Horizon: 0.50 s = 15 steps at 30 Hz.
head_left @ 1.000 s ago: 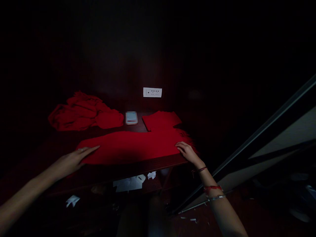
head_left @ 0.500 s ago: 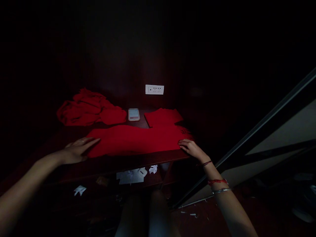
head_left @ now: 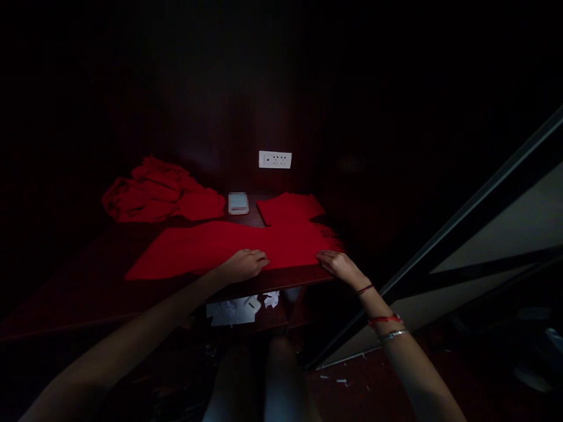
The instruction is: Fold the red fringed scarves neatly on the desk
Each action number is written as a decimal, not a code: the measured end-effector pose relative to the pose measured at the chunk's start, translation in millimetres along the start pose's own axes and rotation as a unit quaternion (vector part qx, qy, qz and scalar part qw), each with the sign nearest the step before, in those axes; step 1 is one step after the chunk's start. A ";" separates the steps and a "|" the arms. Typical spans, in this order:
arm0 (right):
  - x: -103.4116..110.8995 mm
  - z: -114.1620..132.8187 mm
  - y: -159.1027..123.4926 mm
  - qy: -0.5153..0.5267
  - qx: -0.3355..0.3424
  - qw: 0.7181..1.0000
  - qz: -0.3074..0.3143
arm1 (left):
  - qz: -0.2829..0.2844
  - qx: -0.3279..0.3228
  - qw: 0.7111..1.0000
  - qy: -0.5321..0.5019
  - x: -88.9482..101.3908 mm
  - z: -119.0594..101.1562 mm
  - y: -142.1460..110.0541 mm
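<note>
A folded red garment (head_left: 197,246) lies flattened lengthwise along the front of a dark wooden shelf, with dark print near its right end. My left hand (head_left: 243,265) is at the middle of its front edge, fingers curled together on the fabric. At the right end of the same edge, my right hand (head_left: 338,264) pinches the cloth between thumb and fingers. Behind, a smaller folded red piece of cloth (head_left: 288,206) touches the garment. A crumpled heap of red cloth (head_left: 160,193) sits at the back left.
Between heap and folded piece lies a phone-like device (head_left: 238,203) with a lit, blurred screen. A white socket plate (head_left: 275,159) is on the back wall. Below the shelf's front edge (head_left: 281,286) are white papers (head_left: 233,311). A pale panel with a dark frame (head_left: 497,228) slants at right.
My left hand has moved right, from the garment's left end to the middle of its front edge. The left end now lies uncovered. My right hand stays almost in place.
</note>
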State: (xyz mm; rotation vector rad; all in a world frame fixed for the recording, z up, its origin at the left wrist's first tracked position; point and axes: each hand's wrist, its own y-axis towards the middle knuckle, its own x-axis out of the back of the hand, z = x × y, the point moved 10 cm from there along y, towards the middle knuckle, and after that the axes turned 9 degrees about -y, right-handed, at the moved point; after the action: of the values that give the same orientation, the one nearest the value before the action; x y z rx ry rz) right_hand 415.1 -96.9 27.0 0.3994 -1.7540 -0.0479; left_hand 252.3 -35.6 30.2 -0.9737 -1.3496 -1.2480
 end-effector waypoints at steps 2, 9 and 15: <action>0.9 0.6 -0.3 -0.001 -0.002 1.000 -0.012 | -0.008 -0.008 1.000 0.009 -2.1 -7.3 12.8; 0.7 4.7 2.1 -0.054 -0.001 0.999 -0.009 | -0.011 0.011 0.999 0.043 -1.0 -20.2 46.4; 11.6 2.5 -5.0 -0.060 -0.014 0.996 -0.060 | -0.037 0.010 0.999 0.037 5.7 -19.5 47.6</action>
State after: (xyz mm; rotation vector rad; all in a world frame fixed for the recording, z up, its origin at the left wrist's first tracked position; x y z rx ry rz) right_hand 412.0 -105.5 36.2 0.4893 -1.8436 -0.1847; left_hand 300.7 -48.7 43.1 -0.8620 -1.3483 -1.3120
